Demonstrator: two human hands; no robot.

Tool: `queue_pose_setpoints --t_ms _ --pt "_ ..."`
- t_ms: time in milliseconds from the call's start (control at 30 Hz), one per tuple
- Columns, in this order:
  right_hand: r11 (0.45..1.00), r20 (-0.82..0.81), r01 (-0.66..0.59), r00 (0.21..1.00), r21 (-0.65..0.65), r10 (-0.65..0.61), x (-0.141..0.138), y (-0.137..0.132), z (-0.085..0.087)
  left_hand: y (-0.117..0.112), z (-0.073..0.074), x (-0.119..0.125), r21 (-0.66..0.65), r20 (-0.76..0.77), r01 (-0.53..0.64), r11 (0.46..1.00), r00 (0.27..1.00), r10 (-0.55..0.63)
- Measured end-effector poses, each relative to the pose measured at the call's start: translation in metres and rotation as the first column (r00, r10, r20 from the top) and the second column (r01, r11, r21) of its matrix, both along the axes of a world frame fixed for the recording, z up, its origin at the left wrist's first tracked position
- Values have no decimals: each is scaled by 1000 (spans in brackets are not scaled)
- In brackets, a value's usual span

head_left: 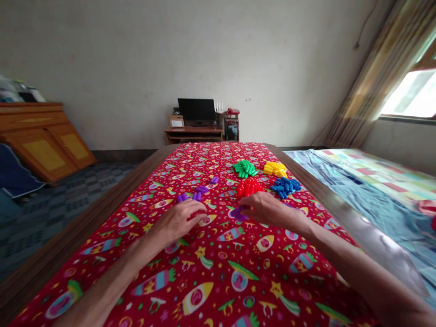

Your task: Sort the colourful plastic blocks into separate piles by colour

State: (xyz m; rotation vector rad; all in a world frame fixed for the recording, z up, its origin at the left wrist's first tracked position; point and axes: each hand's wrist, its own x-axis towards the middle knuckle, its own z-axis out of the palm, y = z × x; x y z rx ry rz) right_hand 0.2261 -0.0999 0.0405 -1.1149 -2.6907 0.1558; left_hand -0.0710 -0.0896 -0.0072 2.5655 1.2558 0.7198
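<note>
The red rocket-print tablecloth (221,259) lies nearest, with both bare forearms reaching over it. The left hand (177,219) hangs low, thumb and forefinger a little apart with no piece seen between them; I cannot tell whether its hidden fingers hold anything. The right hand (261,209) has its fingertips at a small purple cluster (239,214) of tube-shaped plastic pieces, though whether they pinch one or only touch it does not show. Just beyond the left hand, more purple pieces (196,196) lie in a loose, slanting line. The step in hand looks like dealing with the purple ones; as I judge it, the next move calls for a light fingertip pinch that spares the neighbouring piles. Those sit further off: the red pile (250,185) close beyond the right hand, the blue pile (286,187) right of it, then the green pile (244,169) and yellow pile (275,169)
</note>
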Motion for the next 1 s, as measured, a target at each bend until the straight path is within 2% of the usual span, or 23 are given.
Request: queue_pose_setpoints --t_ms 67,133,200,333,467,533,600,700,767,900,1000 --pt "996 88 88 992 0 -88 22 1 6 6 3 -18 69 -122 -107 992 986 115" --pt "986 193 166 968 3 -163 41 2 9 11 1 -35 23 -259 -197 980 946 196" --pt "971 261 237 937 18 -234 55 2 9 13 -4 -49 -59 -351 -229 972 916 194" --pt "940 227 312 914 139 -337 68 3 1 18 -13 -61 -107 -309 -217 970 935 175" --pt "919 98 340 926 198 -364 60 3 -2 21 -9 -47 -62 -171 -253 966 956 239" --pt "941 10 285 957 182 -291 46 1 -1 18 -7 -29 -120 -43 -289 950 957 286" --pt "978 -71 126 991 169 -115 26 -2 -3 12 -9 -7 -276 128 -263 924 943 307" --pt "971 -116 -141 979 194 166 -9 -6 -14 -2 -18 22 -509 357 -80 857 887 295" --pt "949 -83 -249 960 192 269 -29 -7 -23 -10 -23 34 -591 430 27 806 856 286" --pt "944 -61 -295 950 149 307 -47 -6 -35 -24 -22 46 -616 494 118 779 828 265" --pt "952 -112 -280 949 121 293 -44 -4 -32 -29 -20 51 -631 497 156 759 833 242"
